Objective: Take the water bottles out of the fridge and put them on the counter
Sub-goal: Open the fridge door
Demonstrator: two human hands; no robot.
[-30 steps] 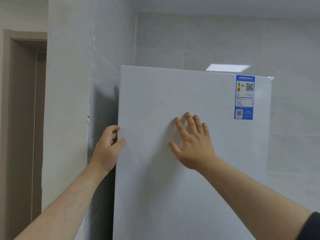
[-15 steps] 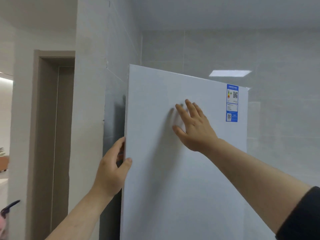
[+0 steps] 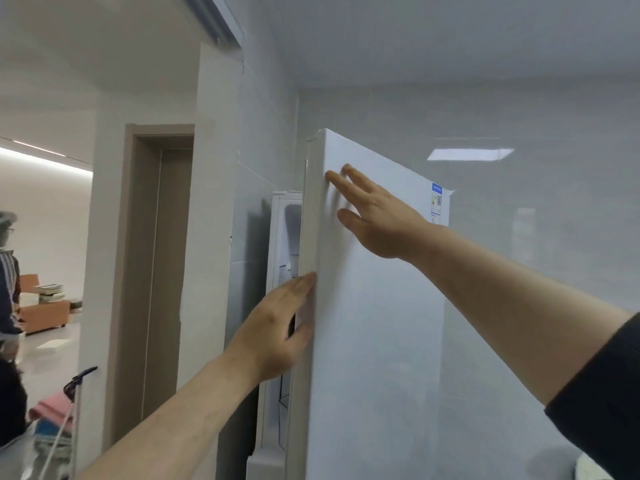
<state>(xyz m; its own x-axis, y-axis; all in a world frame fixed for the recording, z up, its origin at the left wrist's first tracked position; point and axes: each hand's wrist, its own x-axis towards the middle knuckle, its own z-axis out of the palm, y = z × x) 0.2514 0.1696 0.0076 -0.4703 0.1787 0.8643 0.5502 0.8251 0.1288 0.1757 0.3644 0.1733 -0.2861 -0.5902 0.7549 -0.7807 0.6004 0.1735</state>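
Fridge door (image 3: 374, 323) seen ajar, swung out on the hinge at the far right; a narrow gap is shown along its left edge. Through the gap part of the white fridge body (image 3: 282, 244) and its inner lining can be made out, little else.

Left hand (image 3: 277, 327) is hooked round the door's free edge: fingers (image 3: 301, 282) are curled narrow behind the edge, thumb pressed on the front face. Grip judged to be placed there because no handle is seen on the door; the edge gives the only purchase for pulling.

Right hand (image 3: 377, 220) is laid flat on the door front, high up, fingers spread wide and holding nothing. Judged to be steadying the panel and guiding the swing while the left hand pulls. Some motion blur at the fingertips.

Door surface: plain white, smooth, glossy, with a small blue energy label (image 3: 437, 202) near the top right corner.

Water bottles: not visible; presumed inside the fridge, hidden by the door. No bench in view either.

Step judged as opening the fridge; task at its very start. A wider opening is needed before anything can be reached.
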